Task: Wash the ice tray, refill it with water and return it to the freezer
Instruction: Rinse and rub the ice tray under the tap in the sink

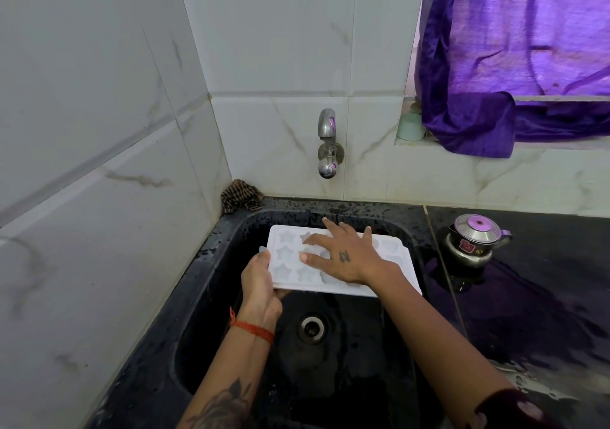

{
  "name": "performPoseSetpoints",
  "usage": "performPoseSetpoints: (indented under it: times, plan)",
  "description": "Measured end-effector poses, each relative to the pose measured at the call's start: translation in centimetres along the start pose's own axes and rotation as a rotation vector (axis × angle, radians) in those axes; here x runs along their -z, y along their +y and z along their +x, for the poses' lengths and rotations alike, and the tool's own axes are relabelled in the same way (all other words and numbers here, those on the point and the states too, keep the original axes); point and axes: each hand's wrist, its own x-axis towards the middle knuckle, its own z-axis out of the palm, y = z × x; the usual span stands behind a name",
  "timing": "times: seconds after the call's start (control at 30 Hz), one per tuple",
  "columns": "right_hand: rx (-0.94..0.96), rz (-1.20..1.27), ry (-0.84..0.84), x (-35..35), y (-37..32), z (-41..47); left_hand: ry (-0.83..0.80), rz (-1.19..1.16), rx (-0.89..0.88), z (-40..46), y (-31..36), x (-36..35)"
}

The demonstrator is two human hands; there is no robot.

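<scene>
White star-mould ice tray (392, 257) held over black sink (211, 296), below wall tap (327, 143). Left hand (259, 283) clamped on tray's left edge. Right hand (346, 257) flat on top, fingers spread over moulds. Steel kettle (475, 240) on wet desk (528, 313), right.

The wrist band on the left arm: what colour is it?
Orange-red band, seen in the head view.
</scene>
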Motion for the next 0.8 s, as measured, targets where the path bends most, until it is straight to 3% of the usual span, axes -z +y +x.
performPoseSetpoints:
  times: [0.2, 0.47, 0.8]
  plan:
    - [-0.018, -0.069, 0.010, 0.22, -0.02, -0.15, -0.006, -0.009, 0.000, -0.43, -0.15, -0.10]
    - [0.007, 0.022, -0.029, 0.25, 0.02, 0.01, 0.000, 0.000, -0.002, -0.64, -0.10, -0.12]
    - [0.026, 0.106, 0.049, -0.32, 0.37, -0.28, -0.002, -0.005, -0.009, -0.90, -0.33, -0.06]
